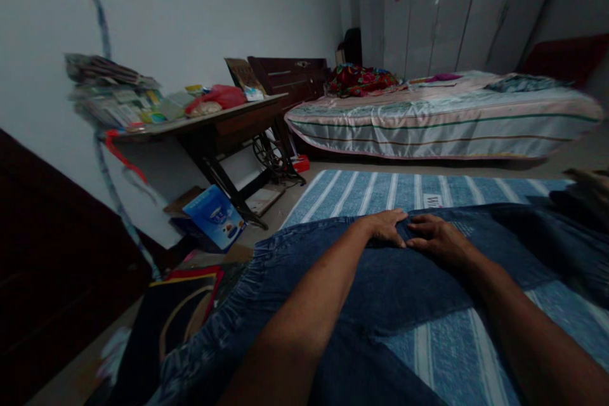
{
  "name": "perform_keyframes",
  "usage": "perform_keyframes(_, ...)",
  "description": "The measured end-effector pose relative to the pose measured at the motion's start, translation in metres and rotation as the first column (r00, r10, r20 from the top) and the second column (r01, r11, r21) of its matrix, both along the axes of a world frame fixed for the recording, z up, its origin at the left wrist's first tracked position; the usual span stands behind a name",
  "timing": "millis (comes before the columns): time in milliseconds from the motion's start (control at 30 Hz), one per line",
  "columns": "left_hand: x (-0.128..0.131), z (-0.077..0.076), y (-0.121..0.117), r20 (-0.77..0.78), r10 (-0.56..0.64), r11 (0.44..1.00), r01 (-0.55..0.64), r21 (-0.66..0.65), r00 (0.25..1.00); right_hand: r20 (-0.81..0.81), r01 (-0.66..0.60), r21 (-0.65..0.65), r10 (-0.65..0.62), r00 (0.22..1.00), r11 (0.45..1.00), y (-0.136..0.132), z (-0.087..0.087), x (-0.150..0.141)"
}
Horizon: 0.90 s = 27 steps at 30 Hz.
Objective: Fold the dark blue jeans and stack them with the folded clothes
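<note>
A pair of dark blue jeans [409, 285] lies spread over a blue and white striped cloth [442, 355]. Its gathered elastic waistband [242, 292] is at the left, and one leg stretches away to the right. My left hand [386, 227] rests on the upper leg near its far edge, with thumb and fingers apart. Close beside it, my right hand [440, 238] touches the same leg, its fingers spread and slightly bent. A small fold of denim shows between the two hands. Light stitching [462, 228] is visible just past my right fingers.
A bed [428, 130] with a striped sheet stands beyond. To the left, a sewing-machine table [204, 120] holds papers and a red bag [216, 98]. A blue box [215, 217] leans beneath it. Dark fabric [585, 203] is heaped at the right.
</note>
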<state>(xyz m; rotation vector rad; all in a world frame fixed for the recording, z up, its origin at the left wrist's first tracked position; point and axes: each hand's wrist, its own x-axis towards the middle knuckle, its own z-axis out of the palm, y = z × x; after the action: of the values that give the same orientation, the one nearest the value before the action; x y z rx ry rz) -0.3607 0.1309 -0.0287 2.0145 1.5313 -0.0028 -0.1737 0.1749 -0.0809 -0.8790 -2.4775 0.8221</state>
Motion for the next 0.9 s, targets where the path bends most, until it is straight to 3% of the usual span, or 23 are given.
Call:
perform_keyframes(167,0.001,-0.002,0.001,0.016,0.016,0.999,-0.016,0.03,1.0,-0.015,-0.002,0.014,0.002,1.0,1.0,0.0,-0.003,-0.001)
perform_keyframes(267,-0.002,0.001,-0.006,0.025,0.086,0.988,-0.088,0.13,0.996,-0.007,0.003,0.004,-0.003,1.0,1.0,0.0,-0.004,-0.001)
perform_keyframes(433,-0.028,0.013,-0.047,-0.046,0.295,0.893,-0.258,0.368,0.954,-0.036,0.004,-0.017,-0.005,0.999,1.0,0.0,-0.006,-0.002)
perform_keyframes(633,-0.066,0.019,-0.091,-0.172,0.359,0.854,-0.248,0.458,0.917,-0.059,0.029,-0.014,-0.03,0.998,0.999,0.001,-0.001,-0.004)
perform_keyframes(767,-0.049,0.013,-0.083,-0.184,0.26,0.849,-0.134,0.51,0.948,-0.062,0.037,0.013,-0.036,0.997,0.999,0.001,0.006,-0.006)
perform_keyframes(900,-0.009,0.004,-0.053,-0.137,0.215,0.817,-0.101,0.568,0.967,-0.071,0.048,0.023,-0.046,0.996,0.999,0.003,0.009,-0.008)
